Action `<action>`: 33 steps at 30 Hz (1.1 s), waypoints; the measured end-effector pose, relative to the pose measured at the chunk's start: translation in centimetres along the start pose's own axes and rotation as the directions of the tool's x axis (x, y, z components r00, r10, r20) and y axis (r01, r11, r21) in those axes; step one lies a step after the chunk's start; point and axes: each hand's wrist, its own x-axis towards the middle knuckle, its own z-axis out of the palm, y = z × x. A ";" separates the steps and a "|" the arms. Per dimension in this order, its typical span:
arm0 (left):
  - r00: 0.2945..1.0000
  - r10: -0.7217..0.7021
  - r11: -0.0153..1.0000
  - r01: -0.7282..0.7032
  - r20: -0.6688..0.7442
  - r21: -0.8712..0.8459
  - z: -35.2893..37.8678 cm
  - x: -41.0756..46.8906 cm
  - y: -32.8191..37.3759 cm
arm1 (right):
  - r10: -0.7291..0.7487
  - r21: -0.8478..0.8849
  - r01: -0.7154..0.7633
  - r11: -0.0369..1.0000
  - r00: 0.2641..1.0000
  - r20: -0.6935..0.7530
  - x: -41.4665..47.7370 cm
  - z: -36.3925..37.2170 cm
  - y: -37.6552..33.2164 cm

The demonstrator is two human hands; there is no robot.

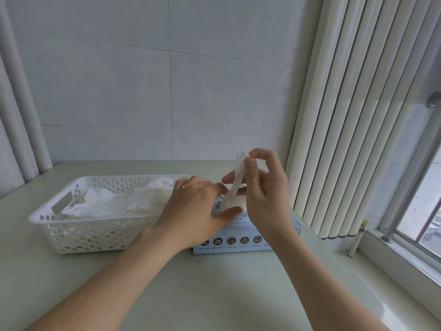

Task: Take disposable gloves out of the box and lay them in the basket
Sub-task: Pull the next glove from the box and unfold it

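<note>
A pale blue glove box (238, 237) lies on the table, right of a white perforated basket (71, 230). Several translucent gloves (114, 204) lie crumpled in the basket. My right hand (265, 187) pinches a stretched glove (236, 185) between thumb and forefinger and holds it above the box opening; the glove's lower end still reaches into the box. My left hand (195, 211) rests flat on the top of the box with straight fingers, covering its left part and the basket's right end.
The pale green table (214, 287) ends at a tiled wall behind. White vertical blinds (353, 115) hang close to the right of the box. A window sill and metal rail (405, 177) run along the right side.
</note>
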 end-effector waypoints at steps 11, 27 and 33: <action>0.974 -0.184 0.935 0.131 -0.131 -0.331 0.2 0.5 0.7 | -0.090 -0.360 0.100 0.928 0.995 0.044 -0.1 -1.3 1.8; 0.877 -0.474 0.420 0.309 0.084 -0.854 -2.8 0.7 -0.5 | 0.315 -0.795 -0.081 0.601 0.938 0.142 0.8 -2.8 4.8; 0.821 -0.558 0.300 0.337 0.122 -0.893 -3.0 1.1 -0.9 | 0.201 -0.754 -0.029 0.656 0.970 0.138 0.2 -1.9 3.5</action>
